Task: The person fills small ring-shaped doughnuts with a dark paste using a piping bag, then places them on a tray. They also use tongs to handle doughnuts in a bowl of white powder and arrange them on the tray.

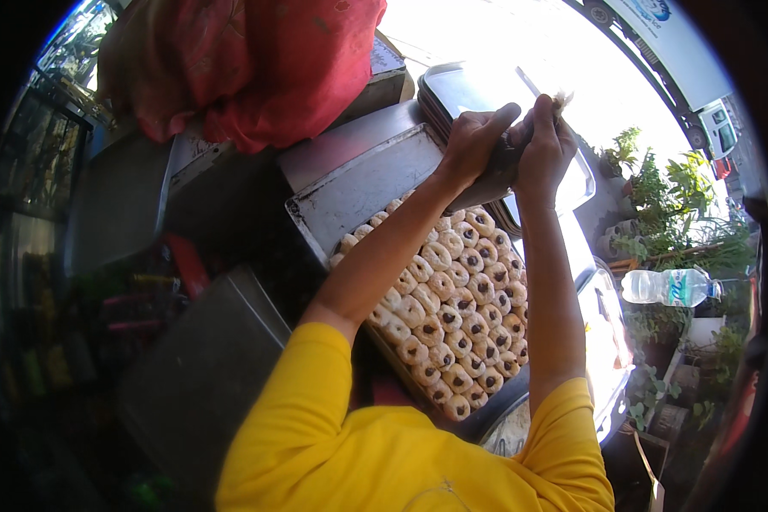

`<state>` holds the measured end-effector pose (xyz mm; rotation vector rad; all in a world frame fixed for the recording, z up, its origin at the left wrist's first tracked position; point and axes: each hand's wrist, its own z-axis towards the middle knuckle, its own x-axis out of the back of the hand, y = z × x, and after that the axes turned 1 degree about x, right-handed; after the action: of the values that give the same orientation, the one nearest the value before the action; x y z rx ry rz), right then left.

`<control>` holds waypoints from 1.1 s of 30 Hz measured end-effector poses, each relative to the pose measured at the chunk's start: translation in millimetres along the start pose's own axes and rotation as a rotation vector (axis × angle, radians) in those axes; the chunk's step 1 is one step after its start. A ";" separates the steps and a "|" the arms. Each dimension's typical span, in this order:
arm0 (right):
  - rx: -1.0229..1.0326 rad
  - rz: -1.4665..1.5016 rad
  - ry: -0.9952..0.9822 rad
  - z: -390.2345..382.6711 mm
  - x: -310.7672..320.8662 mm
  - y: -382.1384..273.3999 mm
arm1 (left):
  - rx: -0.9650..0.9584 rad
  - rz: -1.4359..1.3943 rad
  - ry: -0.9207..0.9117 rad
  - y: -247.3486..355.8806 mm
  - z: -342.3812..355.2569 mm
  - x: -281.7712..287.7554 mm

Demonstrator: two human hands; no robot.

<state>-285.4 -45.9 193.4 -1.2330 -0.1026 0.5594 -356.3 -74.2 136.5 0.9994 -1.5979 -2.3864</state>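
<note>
A dark, soft bag point(505, 162) is held up over the far end of a baking tray point(358, 189); it looks like a piping bag with dark filling. My left hand point(471, 143) grips its left side, thumb raised. My right hand point(544, 158) closes round the other side, where a pale twisted end sticks out above the fingers. Below sit rows of small ring-shaped buns point(452, 299), packed close together. Many toward the right and near side have a dark blob in the centre, while several on the left show a bare hollow. My hands hide the bag's lower tip.
Stacked metal trays point(452, 85) stand behind my hands. A red cloth point(256, 68) covers something at the far left, beside a box point(380, 81). On the right are a clear plastic bottle point(670, 288) and potted plants point(687, 192). A dark panel point(205, 367) lies left of the tray.
</note>
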 end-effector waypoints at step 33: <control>0.034 -0.016 -0.089 -21.1 -36.2 -0.3 | -0.115 -0.003 0.082 19.4 -11.0 32.6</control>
<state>-308.8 -80.7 194.4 -1.1730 -0.1769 0.6003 -380.5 -105.3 135.4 1.0627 -1.4154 -2.3751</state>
